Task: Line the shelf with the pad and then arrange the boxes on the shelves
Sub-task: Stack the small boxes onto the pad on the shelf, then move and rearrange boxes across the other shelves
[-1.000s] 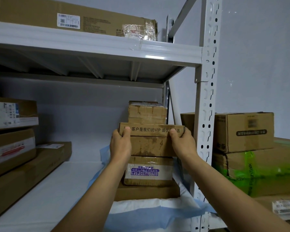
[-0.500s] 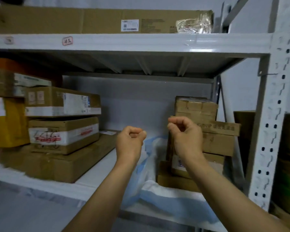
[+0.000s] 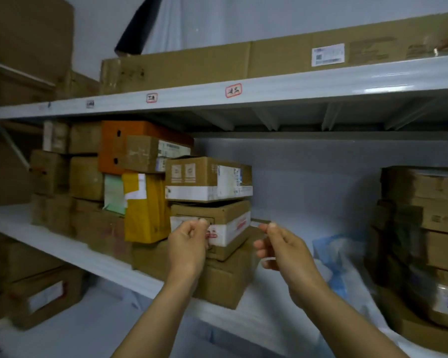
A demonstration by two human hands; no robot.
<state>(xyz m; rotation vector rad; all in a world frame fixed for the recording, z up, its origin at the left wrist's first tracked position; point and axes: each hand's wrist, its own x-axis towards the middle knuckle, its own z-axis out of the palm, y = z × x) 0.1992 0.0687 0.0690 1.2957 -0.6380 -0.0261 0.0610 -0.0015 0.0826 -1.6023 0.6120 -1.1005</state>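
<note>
The left hand (image 3: 189,245) is curled up and empty, right in front of the box (image 3: 233,223). The right hand (image 3: 283,253), just right of the box, is curled and empty too.

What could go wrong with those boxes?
The top box sits on the taped box; pulling the lower one might tip it. The bottom box seems to stick out past the shelf edge and could slide off. The pad looks bunched, so boxes may sit crooked.
</note>
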